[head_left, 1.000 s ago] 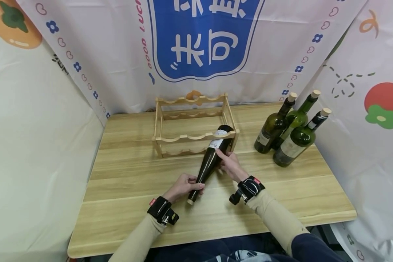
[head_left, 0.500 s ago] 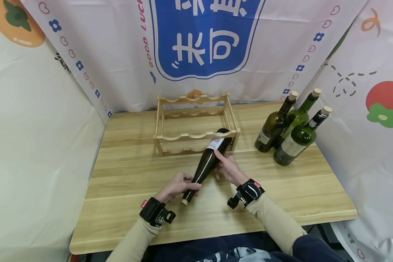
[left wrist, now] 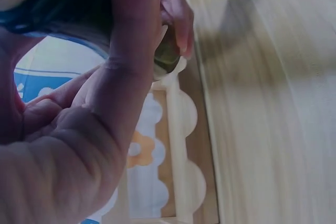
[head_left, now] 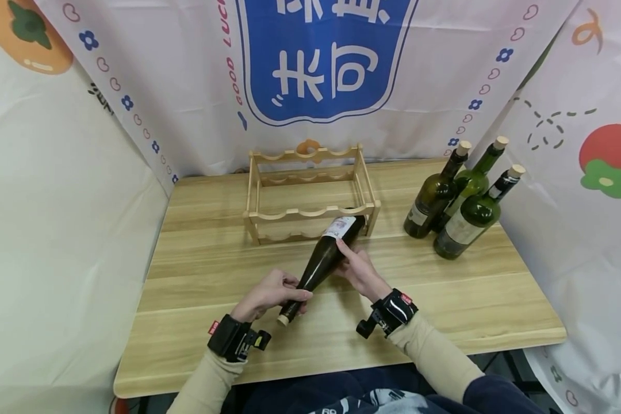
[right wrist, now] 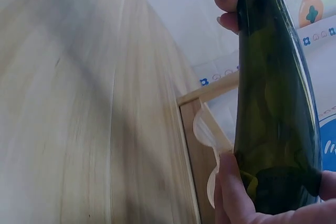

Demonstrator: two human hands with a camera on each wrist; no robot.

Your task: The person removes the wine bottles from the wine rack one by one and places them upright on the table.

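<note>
A dark green wine bottle (head_left: 321, 261) with a white label slants in front of the wooden wine rack (head_left: 296, 215), corked neck towards the person and base at the rack's front right, just under the upper front rail. My left hand (head_left: 271, 292) pinches the neck between thumb and fingers, a little above the cork (head_left: 283, 319). Around the body, below the label, my right hand (head_left: 361, 271) grips with the thumb on top. In the right wrist view the bottle (right wrist: 273, 87) shows both hands on it. The left wrist view has the rack (left wrist: 181, 145) beyond the left hand.
Several-tone green wine bottles, three in all, stand corked at the table's right: one at the left (head_left: 430, 202), one behind (head_left: 471, 183), one in front (head_left: 467, 225). A printed cloth (head_left: 196, 103) hangs behind the wooden table (head_left: 196, 230).
Both hands have drawn the bottle out of the rack, towards the person and to the left. Its base has come forward to the front rail, and the neck has swung left.
</note>
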